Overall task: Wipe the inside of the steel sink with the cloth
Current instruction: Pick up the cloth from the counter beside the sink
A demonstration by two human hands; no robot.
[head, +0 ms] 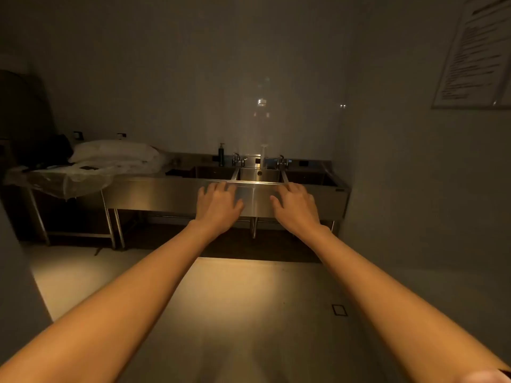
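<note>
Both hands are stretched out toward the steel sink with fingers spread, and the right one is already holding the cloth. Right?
Not quite. In the head view the left hand and right hand do reach toward the steel sink with fingers spread, but the right one holds nothing: both hands are bare, and no cloth is in either.

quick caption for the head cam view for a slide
Both arms stretched out, left hand and right hand open and empty, toward the steel sink in a dim room.
</note>
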